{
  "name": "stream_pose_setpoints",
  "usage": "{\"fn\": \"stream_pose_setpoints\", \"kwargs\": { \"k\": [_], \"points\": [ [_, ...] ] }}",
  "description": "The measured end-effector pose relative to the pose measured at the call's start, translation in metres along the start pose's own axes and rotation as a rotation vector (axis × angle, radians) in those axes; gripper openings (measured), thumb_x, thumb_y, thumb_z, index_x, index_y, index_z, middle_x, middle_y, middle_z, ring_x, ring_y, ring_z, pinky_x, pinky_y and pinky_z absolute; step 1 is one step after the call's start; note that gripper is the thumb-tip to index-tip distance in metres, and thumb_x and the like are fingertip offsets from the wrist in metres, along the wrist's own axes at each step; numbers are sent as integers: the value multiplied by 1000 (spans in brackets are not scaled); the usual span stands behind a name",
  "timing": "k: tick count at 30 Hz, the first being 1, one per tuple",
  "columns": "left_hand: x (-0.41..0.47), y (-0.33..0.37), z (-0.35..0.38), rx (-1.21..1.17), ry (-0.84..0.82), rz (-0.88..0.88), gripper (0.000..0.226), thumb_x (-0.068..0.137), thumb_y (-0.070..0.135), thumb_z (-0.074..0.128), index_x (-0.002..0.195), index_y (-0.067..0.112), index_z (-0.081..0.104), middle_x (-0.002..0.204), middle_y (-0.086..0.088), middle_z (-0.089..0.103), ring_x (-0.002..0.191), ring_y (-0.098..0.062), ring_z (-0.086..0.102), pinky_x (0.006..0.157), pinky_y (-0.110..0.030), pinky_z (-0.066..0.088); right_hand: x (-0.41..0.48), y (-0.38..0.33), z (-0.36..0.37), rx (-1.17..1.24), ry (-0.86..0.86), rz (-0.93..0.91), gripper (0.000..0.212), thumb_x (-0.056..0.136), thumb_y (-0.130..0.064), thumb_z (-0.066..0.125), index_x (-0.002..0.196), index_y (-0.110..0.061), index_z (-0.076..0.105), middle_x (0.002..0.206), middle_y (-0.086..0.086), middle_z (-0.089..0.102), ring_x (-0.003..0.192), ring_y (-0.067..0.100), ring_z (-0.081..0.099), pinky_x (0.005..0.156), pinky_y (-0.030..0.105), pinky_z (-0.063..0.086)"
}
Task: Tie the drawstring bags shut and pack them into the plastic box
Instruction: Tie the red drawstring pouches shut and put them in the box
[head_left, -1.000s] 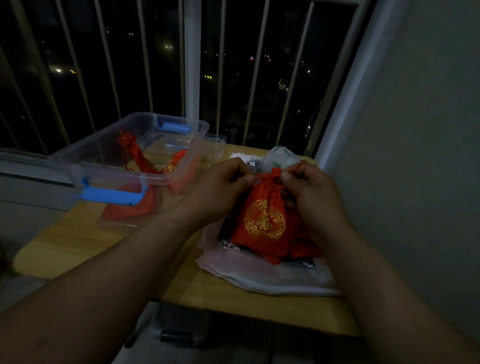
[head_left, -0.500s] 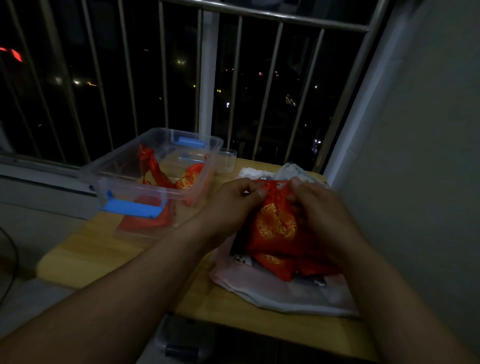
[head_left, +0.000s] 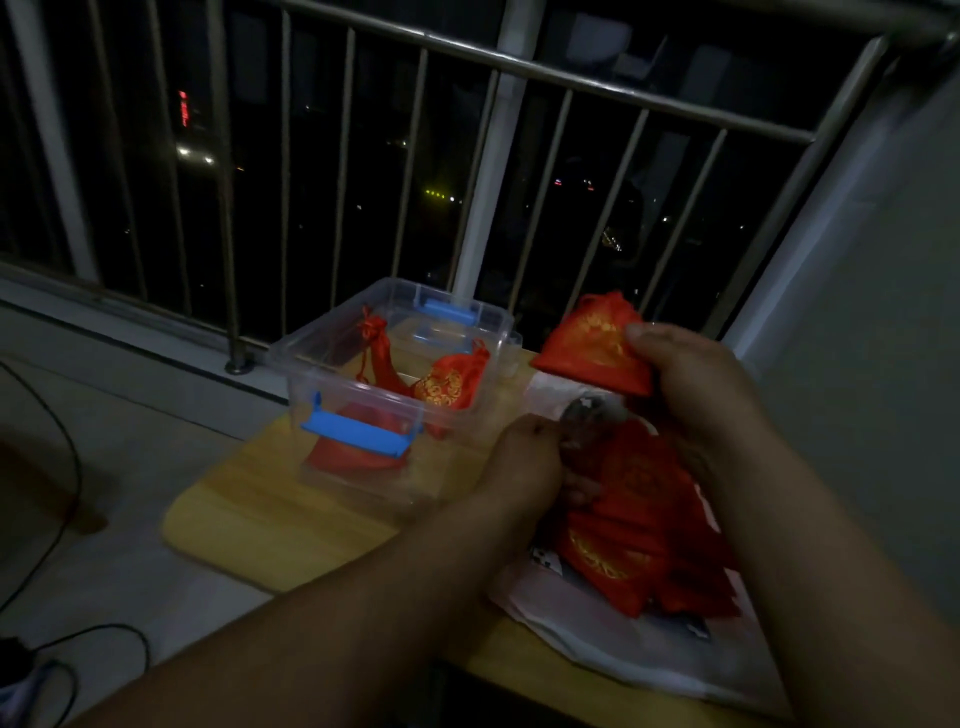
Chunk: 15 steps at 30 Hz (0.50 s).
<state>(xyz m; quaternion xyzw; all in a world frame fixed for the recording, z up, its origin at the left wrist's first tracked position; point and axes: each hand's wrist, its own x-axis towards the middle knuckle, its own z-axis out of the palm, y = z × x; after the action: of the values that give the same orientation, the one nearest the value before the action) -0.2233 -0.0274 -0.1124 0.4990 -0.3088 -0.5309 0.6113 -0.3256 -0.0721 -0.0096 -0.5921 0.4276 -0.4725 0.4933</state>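
Right hand (head_left: 691, 384): grip pinching red satin drawstring bag with gold embroidery (head_left: 592, 345), held in air above desk, just right of box. Left hand (head_left: 524, 460): low at pile of flat red bags (head_left: 639, 525) on pale translucent plastic wrapper (head_left: 597, 639); grip cannot be told, fingers blurred. Clear plastic box with blue latches (head_left: 322, 374) on yellow wooden desk (head_left: 249, 514), left of hands; packed red bags (head_left: 449, 382) inside
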Motion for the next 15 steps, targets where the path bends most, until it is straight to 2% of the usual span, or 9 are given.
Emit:
{"fn": "stream_pose_setpoints", "kwargs": {
  "k": [2,6,9,12,15],
  "points": [
    [0,-1,0,46,-5,23,24,110,19,37,119,2,52,95,-16,65,51,-22,62,51,-29,51,12,-13,24,11,-52,-2,12,99,-16,65,88,-16,72,79,3,74,70,17,69,67,33,56],
    [1,2,1,148,-21,70,27,109,23,38,115,3,55,90,-17,66,56,-25,63,51,-31,53,27,-28,71,-7,-159,28,7,98,-17,67,97,-11,70,94,11,72,82,24,68,75,39,57],
    [0,3,1,196,-19,101,24,106,25,44,101,8,60,96,-24,70,69,-35,66,62,-45,57,32,-26,92,-93,-203,92,14,100,-22,66,94,-8,68,86,10,65,73,22,62,60,30,54],
    [-1,5,-1,207,-32,107,21,106,17,43,100,8,61,95,-23,71,68,-32,65,61,-40,55,30,-13,90,-173,-160,101,23,104,-25,59,97,-4,66,74,9,57,54,16,52,45,22,41],
    [-3,5,-3,204,-38,121,14,108,15,42,104,10,54,93,-20,68,58,-26,63,57,-34,53,22,5,64,-259,-87,82,23,105,-26,58,91,-9,66,81,8,64,59,16,55,45,20,42]
  ]
}}
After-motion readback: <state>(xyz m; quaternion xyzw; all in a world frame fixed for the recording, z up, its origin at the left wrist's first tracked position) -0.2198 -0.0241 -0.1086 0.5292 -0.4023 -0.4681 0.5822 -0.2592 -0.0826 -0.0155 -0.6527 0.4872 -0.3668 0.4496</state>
